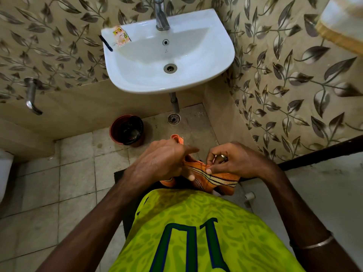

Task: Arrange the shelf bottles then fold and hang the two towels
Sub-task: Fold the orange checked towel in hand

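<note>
I see both hands held close to my waist, above the tiled floor [78,173], working 1 orange towel [213,178] with dark and cream stripes. The left hand [157,163] has its fingers [188,149] closed over the towel's left part, with a small orange end sticking up just beyond the knuckles and another bit showing below the palm. The right hand [235,161] pinches the towel's upper edge, thumb and fingertips clamped together on the cloth; a ring shows on 1 finger. The towel is bunched between the 2 hands and its striped length trails down to the right, under the right hand's fingers, just above my green shirt [196,232] marked 10. A bangle [314,244] sits on the right forearm.

Beyond the fingers, a dark red bin [127,129] stands on the floor, near the left hand's side, with a floor drain [174,118] beside it. Farther off, a white sink [216,61] hangs on the leaf-patterned wall, a tap [161,14] at its back, and a small packet [121,35] and a dark stick-like item [106,43] on its left rim. I cannot see any shelf bottles.
</note>
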A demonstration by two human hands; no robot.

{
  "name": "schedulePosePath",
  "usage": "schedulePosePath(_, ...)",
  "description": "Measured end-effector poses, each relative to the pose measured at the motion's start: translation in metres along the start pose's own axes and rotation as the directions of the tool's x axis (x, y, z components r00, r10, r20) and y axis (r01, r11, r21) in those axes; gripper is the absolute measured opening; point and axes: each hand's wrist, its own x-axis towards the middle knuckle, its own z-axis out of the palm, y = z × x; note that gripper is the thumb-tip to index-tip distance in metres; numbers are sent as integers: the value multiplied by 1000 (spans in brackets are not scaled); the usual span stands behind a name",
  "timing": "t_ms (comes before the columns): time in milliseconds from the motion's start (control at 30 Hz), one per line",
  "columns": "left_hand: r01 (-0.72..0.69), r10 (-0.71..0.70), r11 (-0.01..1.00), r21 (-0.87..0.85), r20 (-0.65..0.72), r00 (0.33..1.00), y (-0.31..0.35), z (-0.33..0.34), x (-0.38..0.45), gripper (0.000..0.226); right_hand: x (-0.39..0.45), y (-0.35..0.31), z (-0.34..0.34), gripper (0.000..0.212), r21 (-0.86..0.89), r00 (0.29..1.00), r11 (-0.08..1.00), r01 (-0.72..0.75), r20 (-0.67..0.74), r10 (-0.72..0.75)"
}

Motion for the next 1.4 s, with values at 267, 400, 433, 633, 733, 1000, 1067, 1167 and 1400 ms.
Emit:
schedulePosePath(267, -50, 50, 998, -44, -9, 999, 13, 6, 16, 30, -5, -1, 1, 8, -50, 997, 996, 68, -27, -69)
schedulePosePath(400, -63, 60, 997, -47, -59, 996, 13, 6, 15, 26, -7, 5, -1, 12, 53, 999, 997, 48, -11, -48)
schedulePosePath(433, -66, 63, 997, -46, -69, 996, 13, 7, 14, 27, -7, 8, -2, 17, 69, 999, 997, 35, 8, -36)
schedulePosePath(633, -63, 60, 998, -22, -106, 993, 15, 7, 10, 30, -4, 16, -1, 34, 16, 987, 998, -68, 147, 65)
schedulePosePath(733, -26, 22, 999, -32, -94, 995, 10, 5, 8, 34, -2, 15, 2, 19, -49, 996, 997, -64, 52, 67)
schedulePosePath(1000, 67, -72, 997, -45, -116, 991, -5, 0, 4, 36, -7, 6, 4, 14, -36, 989, 999, -12, -148, 7)
schedulePosePath(1067, 82, -86, 996, -39, -131, 988, -5, -1, 3, 36, -10, 4, 2, 5, -13, 990, 1000, -13, -140, 11)
schedulePosePath(1167, 97, -103, 994, -53, -141, 985, -8, -1, 2, 35, -15, 0, 1, 24, 49, 996, 998, -39, -83, 43)
schedulePosePath(1400, 127, -135, 990, -65, -146, 980, -11, -2, -3, 32, -19, -4, 1, 13, 46, 995, 997, -67, -65, 70)
